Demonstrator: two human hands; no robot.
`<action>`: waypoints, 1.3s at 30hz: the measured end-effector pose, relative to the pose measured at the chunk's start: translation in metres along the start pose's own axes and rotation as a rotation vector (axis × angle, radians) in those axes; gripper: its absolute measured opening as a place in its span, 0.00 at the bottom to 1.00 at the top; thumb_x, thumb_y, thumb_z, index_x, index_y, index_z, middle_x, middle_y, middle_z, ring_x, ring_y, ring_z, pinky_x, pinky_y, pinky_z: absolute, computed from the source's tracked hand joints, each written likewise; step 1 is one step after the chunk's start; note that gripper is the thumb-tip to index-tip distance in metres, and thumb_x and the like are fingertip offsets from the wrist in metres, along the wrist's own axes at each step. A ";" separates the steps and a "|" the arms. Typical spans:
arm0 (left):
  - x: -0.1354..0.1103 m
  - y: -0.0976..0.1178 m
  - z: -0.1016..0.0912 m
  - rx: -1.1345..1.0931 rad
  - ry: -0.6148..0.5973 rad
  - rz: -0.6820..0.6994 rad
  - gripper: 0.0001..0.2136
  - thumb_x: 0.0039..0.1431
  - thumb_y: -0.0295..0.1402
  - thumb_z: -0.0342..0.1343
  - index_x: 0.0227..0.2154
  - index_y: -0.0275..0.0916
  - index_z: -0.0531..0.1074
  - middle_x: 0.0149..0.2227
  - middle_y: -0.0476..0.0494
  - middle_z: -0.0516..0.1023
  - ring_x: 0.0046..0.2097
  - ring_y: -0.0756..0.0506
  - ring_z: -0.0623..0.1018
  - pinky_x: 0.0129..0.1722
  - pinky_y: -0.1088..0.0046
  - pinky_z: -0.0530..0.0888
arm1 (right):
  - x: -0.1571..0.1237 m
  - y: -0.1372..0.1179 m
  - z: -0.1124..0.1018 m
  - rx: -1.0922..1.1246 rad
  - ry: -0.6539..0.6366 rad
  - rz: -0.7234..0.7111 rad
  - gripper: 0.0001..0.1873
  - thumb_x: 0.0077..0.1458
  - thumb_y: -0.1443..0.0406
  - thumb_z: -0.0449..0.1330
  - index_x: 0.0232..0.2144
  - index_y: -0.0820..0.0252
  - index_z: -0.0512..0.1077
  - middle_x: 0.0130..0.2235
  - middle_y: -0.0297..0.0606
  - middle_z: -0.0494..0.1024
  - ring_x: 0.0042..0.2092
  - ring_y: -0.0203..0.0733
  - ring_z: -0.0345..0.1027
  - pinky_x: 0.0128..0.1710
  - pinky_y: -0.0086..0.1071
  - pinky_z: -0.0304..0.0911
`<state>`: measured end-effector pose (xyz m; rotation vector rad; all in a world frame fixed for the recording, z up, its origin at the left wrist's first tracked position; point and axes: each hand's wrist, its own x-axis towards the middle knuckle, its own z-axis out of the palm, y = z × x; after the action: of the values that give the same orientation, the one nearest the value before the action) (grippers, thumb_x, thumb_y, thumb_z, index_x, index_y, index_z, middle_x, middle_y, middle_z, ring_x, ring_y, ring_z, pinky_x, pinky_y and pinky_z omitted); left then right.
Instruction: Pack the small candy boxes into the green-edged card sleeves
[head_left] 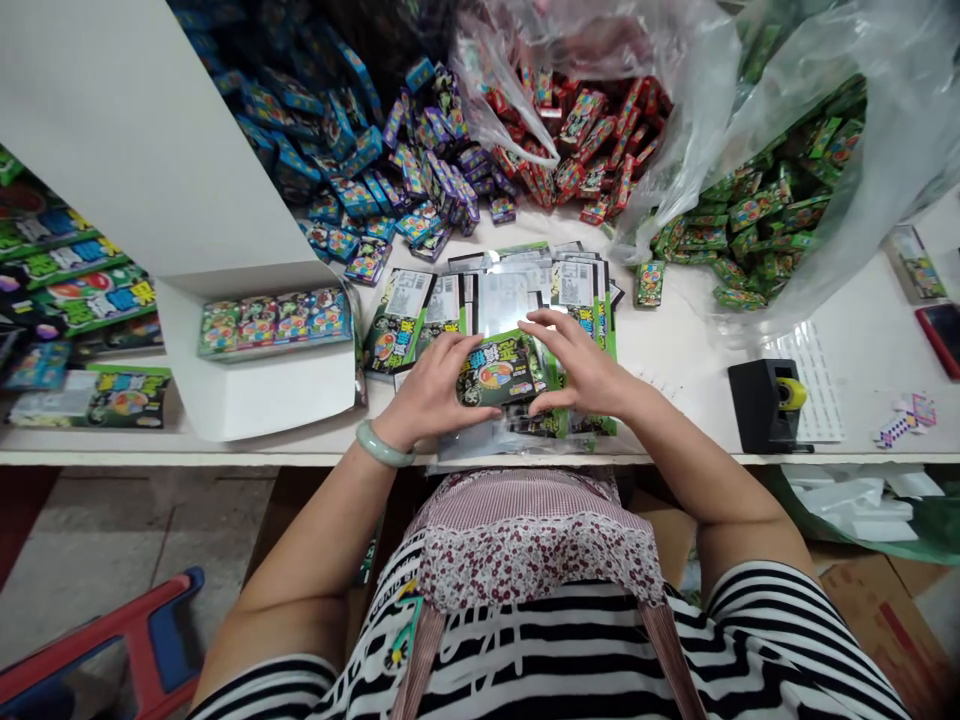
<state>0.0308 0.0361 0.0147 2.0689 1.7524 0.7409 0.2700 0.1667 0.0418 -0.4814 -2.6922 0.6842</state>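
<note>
The packet (496, 376) lies on the table (862, 350), at its near edge, on top of a spread of flat packaging sleeves (510, 290) that reaches behind it. The left hand (431, 390) touches the packet's left end, the right hand (581, 370) its right end. Left of the packet stands an open carton (255, 390) with a row of small boxes (274, 320) in it. Behind the packet lie heaps of loose small boxes (390, 170); behind and to its right, more boxes sit in plastic bags (810, 130). Well to the right of the packet stands a tape dispenser (769, 400), with a phone (943, 338) beyond that.
</note>
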 end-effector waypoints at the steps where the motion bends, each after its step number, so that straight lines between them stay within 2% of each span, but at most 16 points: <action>1: -0.001 -0.001 0.001 0.013 0.029 -0.016 0.43 0.46 0.52 0.67 0.62 0.38 0.58 0.55 0.33 0.66 0.57 0.32 0.69 0.58 0.48 0.70 | -0.001 -0.003 0.003 -0.007 0.040 0.052 0.41 0.54 0.47 0.65 0.63 0.56 0.60 0.59 0.50 0.69 0.60 0.56 0.62 0.58 0.53 0.62; 4: -0.002 -0.004 0.004 0.025 0.061 -0.021 0.43 0.47 0.51 0.68 0.62 0.39 0.58 0.55 0.33 0.66 0.57 0.31 0.69 0.58 0.47 0.70 | -0.005 -0.017 0.010 0.012 0.025 0.133 0.26 0.64 0.54 0.57 0.60 0.56 0.66 0.48 0.45 0.78 0.52 0.53 0.68 0.52 0.51 0.65; 6: -0.002 -0.006 0.006 0.021 0.053 -0.009 0.43 0.47 0.50 0.68 0.63 0.40 0.58 0.55 0.33 0.66 0.58 0.31 0.69 0.58 0.47 0.70 | -0.003 -0.019 0.013 0.105 -0.003 0.119 0.22 0.66 0.58 0.54 0.60 0.56 0.67 0.45 0.43 0.81 0.48 0.50 0.70 0.49 0.48 0.67; 8: -0.002 -0.009 0.004 0.018 0.063 -0.014 0.43 0.49 0.51 0.67 0.64 0.40 0.57 0.55 0.32 0.66 0.58 0.31 0.70 0.58 0.47 0.70 | 0.007 -0.006 0.013 0.233 0.082 0.150 0.21 0.66 0.58 0.54 0.58 0.56 0.69 0.43 0.41 0.81 0.45 0.47 0.72 0.47 0.45 0.68; 11: -0.005 -0.013 -0.004 0.031 0.111 -0.034 0.43 0.50 0.51 0.66 0.65 0.42 0.54 0.55 0.32 0.65 0.58 0.31 0.70 0.58 0.46 0.71 | 0.043 0.044 0.004 0.277 0.302 0.332 0.18 0.63 0.58 0.55 0.51 0.59 0.73 0.43 0.41 0.81 0.43 0.44 0.73 0.47 0.41 0.68; 13: -0.007 -0.015 -0.009 0.040 0.127 -0.028 0.43 0.51 0.50 0.66 0.66 0.45 0.53 0.55 0.33 0.66 0.58 0.31 0.70 0.58 0.45 0.72 | 0.078 0.089 -0.006 0.155 0.327 0.470 0.15 0.60 0.61 0.58 0.46 0.62 0.74 0.44 0.45 0.80 0.45 0.47 0.73 0.50 0.43 0.67; 16: -0.011 -0.015 -0.014 0.039 0.123 -0.004 0.43 0.52 0.48 0.65 0.67 0.47 0.50 0.56 0.34 0.66 0.58 0.30 0.71 0.57 0.46 0.72 | 0.138 0.147 -0.021 -0.045 0.377 0.662 0.19 0.58 0.65 0.58 0.50 0.67 0.71 0.54 0.53 0.74 0.57 0.51 0.67 0.60 0.45 0.59; 19: -0.014 -0.015 -0.014 0.037 0.098 0.008 0.44 0.54 0.48 0.64 0.68 0.48 0.47 0.57 0.34 0.66 0.58 0.31 0.72 0.57 0.47 0.74 | 0.187 0.181 -0.029 -0.042 0.508 0.913 0.26 0.58 0.64 0.60 0.57 0.68 0.64 0.61 0.59 0.66 0.63 0.54 0.60 0.62 0.47 0.56; 22: -0.016 -0.021 -0.014 0.034 0.072 0.001 0.44 0.55 0.48 0.63 0.69 0.50 0.46 0.57 0.34 0.66 0.57 0.31 0.73 0.55 0.48 0.75 | 0.210 0.200 -0.031 0.087 0.529 1.035 0.29 0.53 0.63 0.65 0.55 0.68 0.64 0.57 0.59 0.71 0.58 0.56 0.66 0.59 0.48 0.60; 25: -0.018 -0.031 -0.015 0.036 0.096 0.006 0.43 0.56 0.49 0.62 0.69 0.50 0.45 0.57 0.34 0.66 0.57 0.31 0.73 0.54 0.48 0.76 | 0.205 0.209 -0.031 0.170 0.510 1.032 0.23 0.52 0.66 0.63 0.50 0.67 0.69 0.50 0.51 0.77 0.51 0.50 0.72 0.55 0.43 0.65; 28: -0.019 -0.039 -0.017 0.047 0.129 0.012 0.44 0.55 0.51 0.62 0.69 0.50 0.45 0.57 0.34 0.66 0.56 0.30 0.73 0.54 0.48 0.76 | 0.178 0.203 -0.029 0.295 0.497 0.993 0.21 0.54 0.65 0.59 0.51 0.63 0.70 0.45 0.42 0.79 0.44 0.42 0.73 0.47 0.37 0.69; 32: -0.014 -0.037 -0.020 0.047 0.138 0.019 0.44 0.55 0.52 0.62 0.69 0.50 0.46 0.56 0.35 0.66 0.56 0.32 0.73 0.55 0.50 0.76 | 0.123 0.170 -0.023 0.506 0.450 0.883 0.19 0.57 0.59 0.57 0.50 0.57 0.72 0.40 0.35 0.80 0.37 0.35 0.72 0.38 0.31 0.70; 36: -0.010 -0.029 -0.025 0.045 0.145 0.014 0.44 0.53 0.53 0.63 0.69 0.50 0.48 0.55 0.36 0.66 0.56 0.32 0.72 0.56 0.50 0.75 | 0.072 0.132 -0.019 0.762 0.396 0.724 0.21 0.49 0.53 0.64 0.44 0.56 0.72 0.38 0.35 0.79 0.35 0.37 0.71 0.34 0.31 0.68; 39: -0.013 -0.025 -0.027 0.059 0.146 -0.002 0.44 0.53 0.52 0.64 0.68 0.49 0.50 0.56 0.35 0.66 0.56 0.31 0.72 0.57 0.48 0.74 | 0.050 0.109 -0.020 0.737 0.389 0.610 0.20 0.48 0.54 0.65 0.41 0.56 0.70 0.34 0.35 0.77 0.34 0.39 0.70 0.36 0.34 0.69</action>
<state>-0.0062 0.0255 0.0205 2.0981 1.8748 0.8693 0.2597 0.2845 0.0146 -1.0850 -1.7380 1.4723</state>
